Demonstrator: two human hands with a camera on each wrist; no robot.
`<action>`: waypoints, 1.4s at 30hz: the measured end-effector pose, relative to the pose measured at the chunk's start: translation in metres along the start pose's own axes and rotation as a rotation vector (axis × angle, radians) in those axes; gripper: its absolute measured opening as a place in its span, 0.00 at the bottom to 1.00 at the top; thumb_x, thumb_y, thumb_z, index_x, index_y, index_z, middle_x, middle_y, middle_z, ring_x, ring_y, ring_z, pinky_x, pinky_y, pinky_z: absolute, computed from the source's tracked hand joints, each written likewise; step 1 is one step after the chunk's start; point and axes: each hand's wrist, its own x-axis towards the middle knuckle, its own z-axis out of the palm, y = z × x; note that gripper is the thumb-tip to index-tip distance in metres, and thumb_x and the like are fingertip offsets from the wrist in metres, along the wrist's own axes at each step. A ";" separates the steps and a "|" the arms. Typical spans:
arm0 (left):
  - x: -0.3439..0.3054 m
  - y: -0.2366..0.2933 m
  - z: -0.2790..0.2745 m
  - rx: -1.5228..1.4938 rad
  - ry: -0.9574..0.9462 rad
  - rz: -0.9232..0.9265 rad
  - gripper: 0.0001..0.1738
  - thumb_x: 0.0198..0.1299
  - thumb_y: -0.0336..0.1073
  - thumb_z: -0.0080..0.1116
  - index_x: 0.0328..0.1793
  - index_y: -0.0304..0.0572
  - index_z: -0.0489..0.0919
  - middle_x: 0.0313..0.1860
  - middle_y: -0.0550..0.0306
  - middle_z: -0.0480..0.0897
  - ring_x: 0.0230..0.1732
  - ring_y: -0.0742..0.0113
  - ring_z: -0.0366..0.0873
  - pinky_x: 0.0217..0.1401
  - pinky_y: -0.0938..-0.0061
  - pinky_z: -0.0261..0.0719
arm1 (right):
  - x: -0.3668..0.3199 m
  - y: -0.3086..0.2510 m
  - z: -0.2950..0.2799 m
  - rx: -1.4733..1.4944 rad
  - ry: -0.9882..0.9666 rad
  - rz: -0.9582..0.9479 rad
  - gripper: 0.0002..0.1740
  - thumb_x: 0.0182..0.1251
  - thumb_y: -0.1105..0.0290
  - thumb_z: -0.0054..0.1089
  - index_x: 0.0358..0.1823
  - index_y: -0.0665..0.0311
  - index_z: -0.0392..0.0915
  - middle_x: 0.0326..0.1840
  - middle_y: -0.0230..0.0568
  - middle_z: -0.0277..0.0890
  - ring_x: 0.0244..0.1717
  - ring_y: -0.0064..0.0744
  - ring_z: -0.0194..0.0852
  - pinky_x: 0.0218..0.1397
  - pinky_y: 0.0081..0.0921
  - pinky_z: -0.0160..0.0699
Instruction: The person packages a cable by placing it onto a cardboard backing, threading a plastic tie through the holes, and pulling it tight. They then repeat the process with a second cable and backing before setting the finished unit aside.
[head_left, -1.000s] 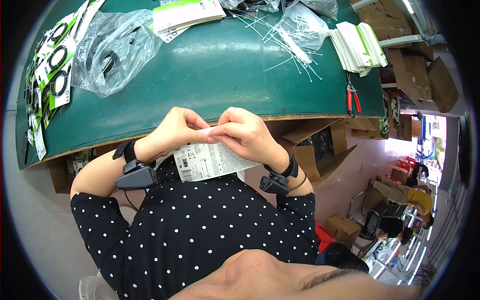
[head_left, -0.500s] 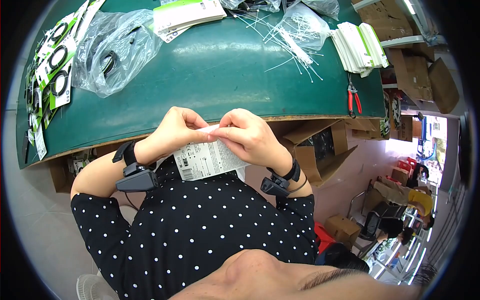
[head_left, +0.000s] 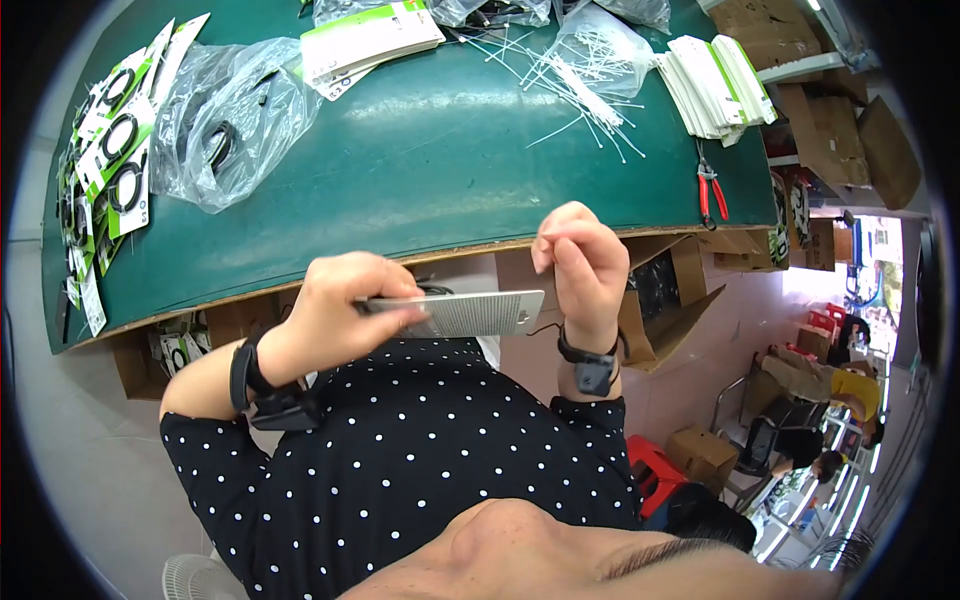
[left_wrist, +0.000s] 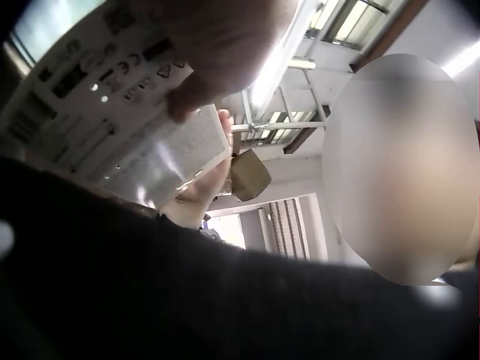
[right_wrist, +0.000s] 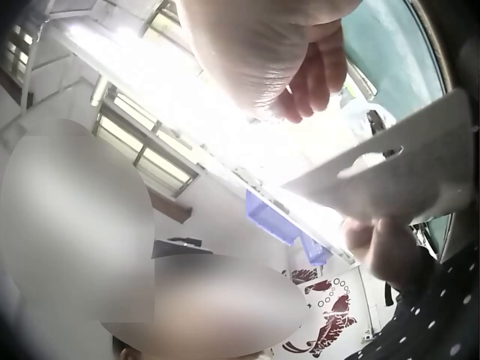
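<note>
My left hand [head_left: 355, 300] grips one end of a printed white packaging card [head_left: 480, 313], thumb on the near face and fingers behind. The card is tilted almost edge-on in the head view. Part of a black coiled cable [head_left: 434, 289] shows over its far edge. Print and a glossy strip cover the side of the card [left_wrist: 82, 105] seen in the left wrist view. A hang hole is visible near the card's free end in the right wrist view. My right hand [head_left: 588, 262] is raised beyond that end, apart from it, fingers loosely curled with nothing visible in them.
Carded black cables [head_left: 120, 140] pile up at the green table's [head_left: 420, 180] left. Beside them lies a clear plastic bag [head_left: 235, 120]. White cable ties [head_left: 590, 90], card stacks [head_left: 710, 90] and red-handled cutters [head_left: 710, 195] lie toward the right. An open carton [head_left: 675, 300] stands below.
My right hand has let go of the card and moved right, away from my left hand. The card has tipped from showing its printed face to nearly edge-on, in my left hand.
</note>
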 end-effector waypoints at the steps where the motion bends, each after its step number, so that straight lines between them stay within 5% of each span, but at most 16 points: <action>1: -0.003 0.005 -0.001 0.038 0.006 0.104 0.12 0.44 0.25 0.73 0.35 0.32 0.82 0.31 0.48 0.85 0.30 0.61 0.84 0.31 0.73 0.80 | 0.001 0.003 -0.004 0.141 -0.023 0.135 0.07 0.68 0.72 0.57 0.38 0.68 0.81 0.35 0.31 0.74 0.32 0.22 0.71 0.34 0.18 0.70; 3: -0.003 0.010 -0.005 0.078 -0.003 0.212 0.12 0.42 0.24 0.72 0.35 0.33 0.82 0.31 0.49 0.84 0.30 0.60 0.84 0.31 0.72 0.80 | 0.000 0.010 -0.005 0.288 -0.034 0.262 0.09 0.71 0.71 0.55 0.39 0.69 0.81 0.35 0.31 0.74 0.32 0.20 0.71 0.34 0.17 0.70; 6: -0.003 0.013 -0.010 0.266 -0.022 0.519 0.13 0.41 0.23 0.70 0.36 0.34 0.82 0.32 0.50 0.84 0.31 0.59 0.83 0.33 0.71 0.80 | -0.003 0.021 0.004 0.178 -0.373 0.607 0.12 0.74 0.69 0.51 0.38 0.70 0.80 0.32 0.31 0.75 0.30 0.16 0.71 0.32 0.15 0.68; 11: 0.001 0.009 -0.011 0.441 -0.029 0.712 0.11 0.41 0.25 0.65 0.35 0.33 0.82 0.33 0.53 0.83 0.31 0.63 0.83 0.35 0.71 0.83 | 0.003 0.026 0.022 0.210 -0.399 0.685 0.11 0.73 0.70 0.53 0.37 0.70 0.80 0.29 0.28 0.74 0.28 0.12 0.70 0.31 0.14 0.68; 15: 0.001 0.002 -0.012 0.572 -0.090 0.793 0.08 0.47 0.26 0.63 0.36 0.33 0.82 0.35 0.51 0.83 0.32 0.60 0.83 0.38 0.69 0.83 | 0.008 0.030 0.030 0.260 -0.211 0.691 0.08 0.69 0.71 0.57 0.36 0.68 0.80 0.35 0.33 0.76 0.33 0.19 0.73 0.35 0.16 0.71; 18: 0.002 -0.002 -0.012 0.554 -0.174 0.807 0.08 0.48 0.26 0.62 0.36 0.33 0.82 0.36 0.50 0.83 0.33 0.60 0.83 0.41 0.68 0.84 | 0.015 0.019 0.032 -0.093 -0.484 -0.009 0.03 0.65 0.73 0.60 0.36 0.65 0.80 0.43 0.39 0.75 0.40 0.27 0.74 0.39 0.18 0.72; 22: 0.005 -0.002 -0.009 0.534 -0.263 0.837 0.09 0.47 0.26 0.62 0.37 0.33 0.82 0.37 0.50 0.83 0.34 0.60 0.83 0.42 0.68 0.84 | 0.026 0.018 0.026 -0.316 -0.834 -0.236 0.03 0.63 0.74 0.61 0.37 0.63 0.79 0.48 0.42 0.73 0.44 0.33 0.72 0.41 0.19 0.71; 27: 0.006 -0.011 -0.002 0.471 -0.262 0.843 0.11 0.44 0.28 0.63 0.36 0.34 0.83 0.39 0.52 0.82 0.35 0.61 0.82 0.40 0.69 0.84 | 0.040 0.038 0.024 -0.053 -0.995 -0.201 0.04 0.61 0.74 0.63 0.36 0.64 0.79 0.46 0.39 0.73 0.39 0.31 0.72 0.38 0.19 0.70; 34: 0.016 -0.016 -0.008 0.389 -0.215 0.753 0.10 0.44 0.27 0.64 0.36 0.34 0.82 0.39 0.52 0.82 0.34 0.60 0.82 0.39 0.69 0.84 | 0.050 0.027 0.019 -0.043 -0.992 0.455 0.07 0.55 0.71 0.68 0.30 0.64 0.78 0.33 0.33 0.75 0.27 0.29 0.71 0.28 0.23 0.68; 35: 0.016 -0.016 -0.009 0.391 -0.217 0.750 0.10 0.44 0.27 0.64 0.36 0.34 0.82 0.39 0.52 0.82 0.34 0.60 0.82 0.39 0.69 0.84 | 0.050 0.025 0.019 -0.039 -0.992 0.454 0.07 0.55 0.71 0.68 0.30 0.64 0.78 0.33 0.33 0.75 0.27 0.29 0.71 0.28 0.23 0.68; 38: 0.018 -0.018 -0.009 0.465 -0.186 0.772 0.11 0.44 0.26 0.65 0.36 0.34 0.82 0.38 0.53 0.82 0.34 0.60 0.82 0.39 0.69 0.84 | 0.042 0.017 0.017 -0.305 -0.679 0.042 0.07 0.54 0.72 0.69 0.28 0.64 0.79 0.28 0.33 0.74 0.25 0.29 0.70 0.27 0.24 0.67; 42: 0.019 -0.022 -0.010 0.465 -0.159 0.750 0.10 0.44 0.27 0.64 0.37 0.35 0.81 0.36 0.53 0.83 0.33 0.59 0.83 0.36 0.70 0.82 | 0.034 0.005 0.007 -0.436 -0.663 0.070 0.07 0.53 0.72 0.70 0.28 0.64 0.79 0.27 0.36 0.74 0.24 0.29 0.71 0.27 0.24 0.68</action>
